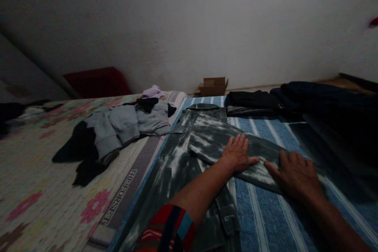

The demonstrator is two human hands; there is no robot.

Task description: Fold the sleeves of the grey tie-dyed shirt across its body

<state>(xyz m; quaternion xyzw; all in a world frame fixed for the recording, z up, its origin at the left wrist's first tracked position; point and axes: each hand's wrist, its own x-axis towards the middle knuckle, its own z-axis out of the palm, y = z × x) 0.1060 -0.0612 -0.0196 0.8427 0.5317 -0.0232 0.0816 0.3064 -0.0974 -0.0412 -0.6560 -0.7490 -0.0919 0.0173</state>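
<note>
A dark grey and white tie-dye jacket [180, 157] lies spread on a blue striped cloth [256, 212], its collar toward the wall. One sleeve [212, 134] stretches out to the right across the cloth. My left hand [238, 153] rests flat on the middle of this sleeve, fingers spread. Farther right, my right hand [298, 173] presses flat on the sleeve near its end, which it partly hides. The two thumbs point toward each other, a little apart. A buttoned cuff [228, 218] shows below my left forearm.
Left of the jacket, grey and black clothes [118, 126] lie heaped on a flowered bed cover [53, 201]. Folded dark clothes [254, 100] and a larger dark pile [339, 114] are at the right. An open cardboard box [214, 86] stands by the wall.
</note>
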